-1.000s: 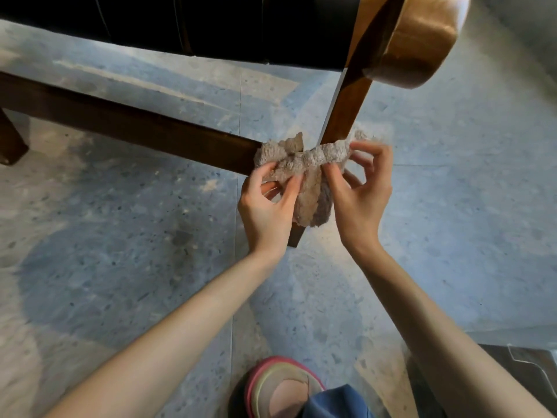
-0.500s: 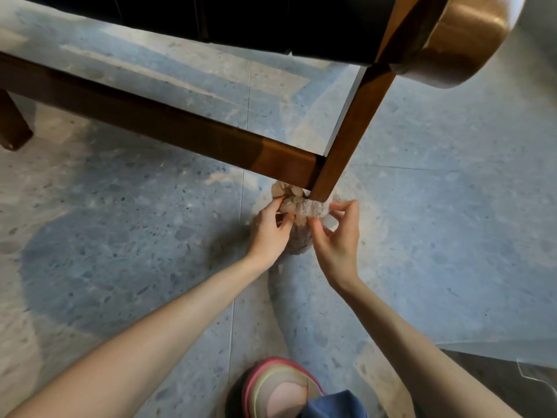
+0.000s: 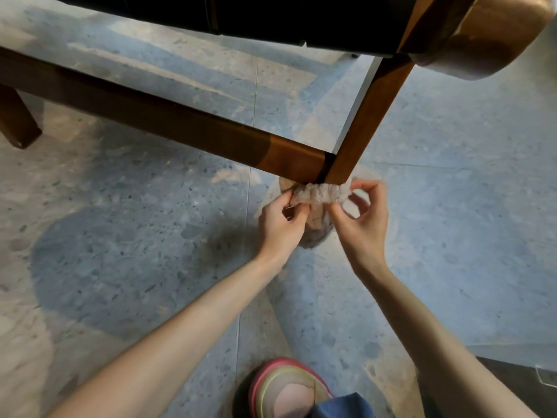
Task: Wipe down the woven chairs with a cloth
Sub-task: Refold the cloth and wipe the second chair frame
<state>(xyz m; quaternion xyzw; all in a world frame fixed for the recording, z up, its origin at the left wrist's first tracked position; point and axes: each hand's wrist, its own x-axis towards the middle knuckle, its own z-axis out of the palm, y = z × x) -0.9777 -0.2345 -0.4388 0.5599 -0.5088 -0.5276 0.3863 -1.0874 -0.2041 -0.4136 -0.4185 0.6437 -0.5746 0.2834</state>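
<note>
A brown wooden chair leg (image 3: 370,122) slants down from the chair's rounded wooden corner (image 3: 482,34) at the top right. A low crossbar (image 3: 168,122) joins it from the left. A fuzzy beige cloth (image 3: 319,194) is bunched into a band round the foot of the leg, just under the joint. My left hand (image 3: 278,220) pinches the cloth's left end. My right hand (image 3: 363,217) pinches its right end. A loose part of the cloth hangs down between my hands.
The floor is speckled grey-blue terrazzo (image 3: 120,260). A second chair leg (image 3: 15,122) stands at the far left. The dark underside of the seat (image 3: 241,19) fills the top. My foot in a pink-rimmed slipper (image 3: 289,390) is at the bottom centre.
Both hands slid the cloth down the leg, from above the crossbar joint to the foot. The cloth is now stretched wider between my hands.
</note>
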